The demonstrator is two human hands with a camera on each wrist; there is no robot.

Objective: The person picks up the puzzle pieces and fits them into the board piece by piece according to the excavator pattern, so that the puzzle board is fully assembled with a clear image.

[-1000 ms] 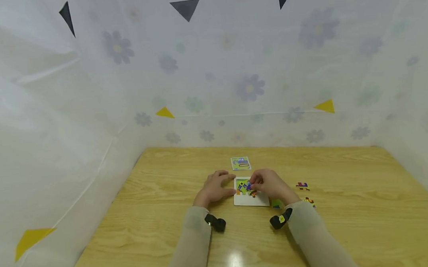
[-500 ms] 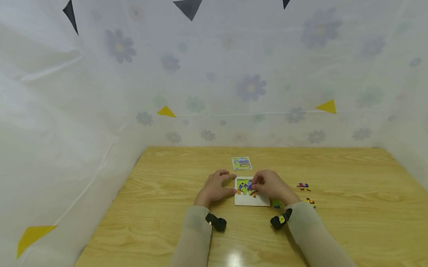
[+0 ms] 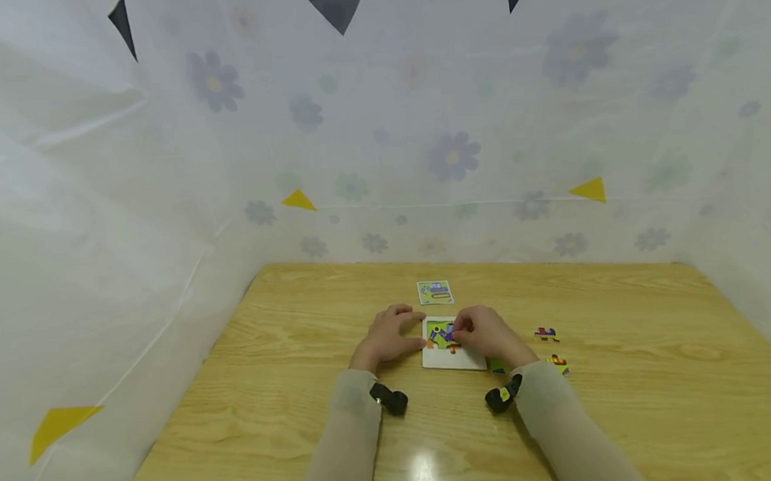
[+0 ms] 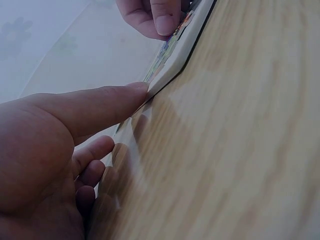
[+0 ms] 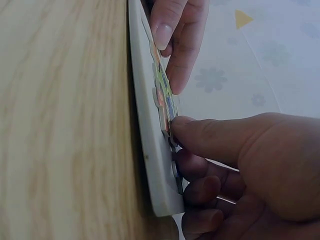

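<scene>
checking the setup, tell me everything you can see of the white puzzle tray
The white puzzle tray is a thin, square board lying flat on the wooden table. Bright green, purple and orange pieces fill its far part; the near part is bare white. The left hand touches its left edge with the thumb; the right hand presses a piece into it.

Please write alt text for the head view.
Two hands work on a white puzzle tray on a wooden table: the left hand steadies its edge, the right hand presses a puzzle piece.
</scene>
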